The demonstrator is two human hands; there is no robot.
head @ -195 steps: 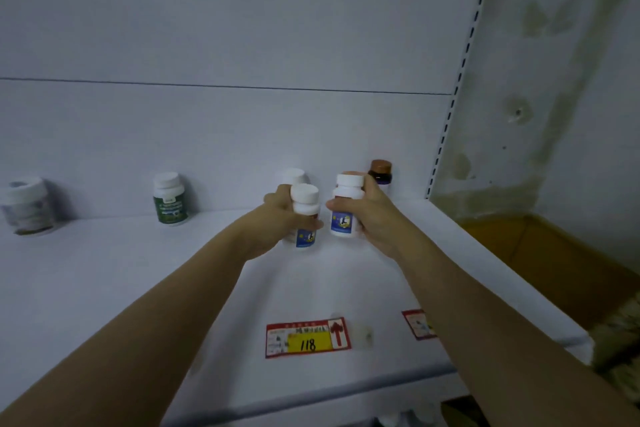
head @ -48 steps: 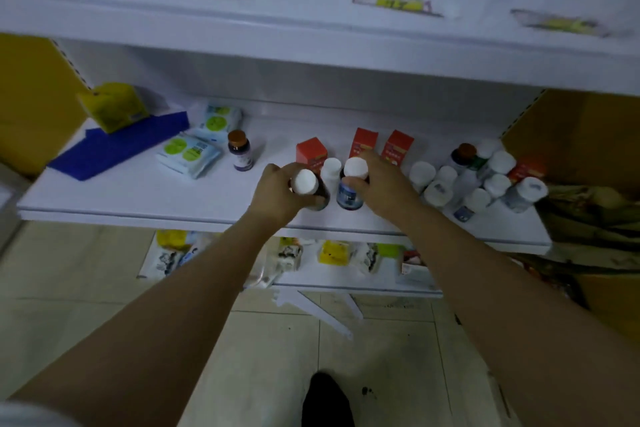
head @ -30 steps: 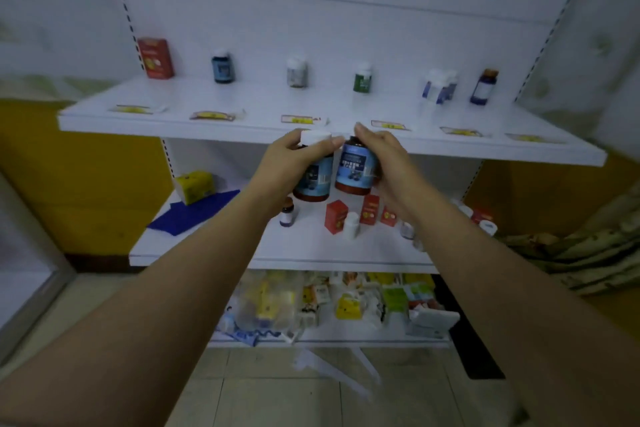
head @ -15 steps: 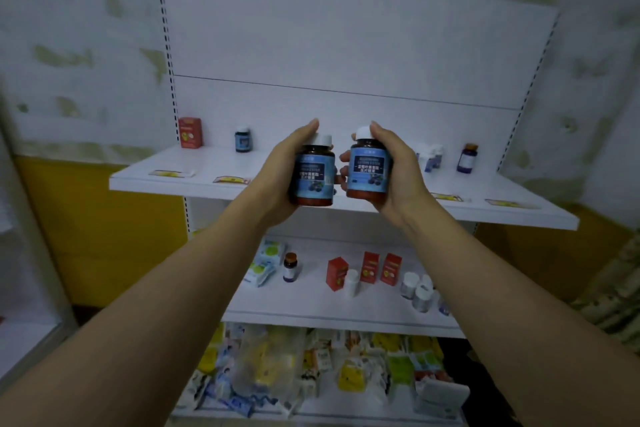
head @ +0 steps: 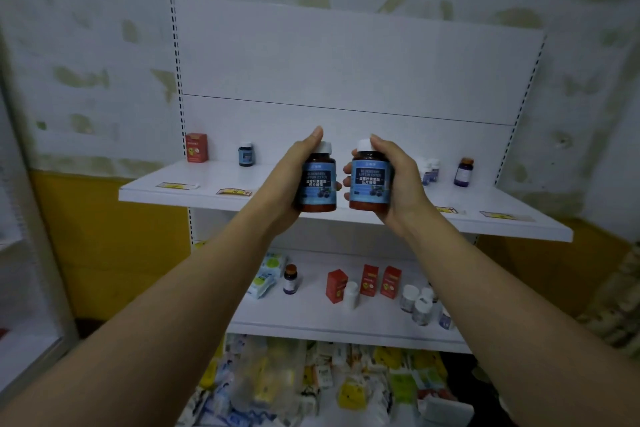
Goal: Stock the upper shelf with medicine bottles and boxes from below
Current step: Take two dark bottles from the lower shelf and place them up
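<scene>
Upper shelf (head: pixel 214 178) ahead — left hand (head: pixel 282 191), right hand (head: pixel 403 184) raised bottles (head: pixel 320 185) from below.

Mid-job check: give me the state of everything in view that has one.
left grip, holds left bottle
right grip, holds right bottle
left bottle, upright, capped, not yet shelved
right bottle, upright, capped, not yet shelved
upper shelf, partly stocked
red box, standing on upper shelf
purple bottle, standing capped on upper shelf

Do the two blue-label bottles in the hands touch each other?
Apart. The head view shows the white back panel between the left bottle, held by the left hand, and the right bottle, held by the right hand.
</scene>
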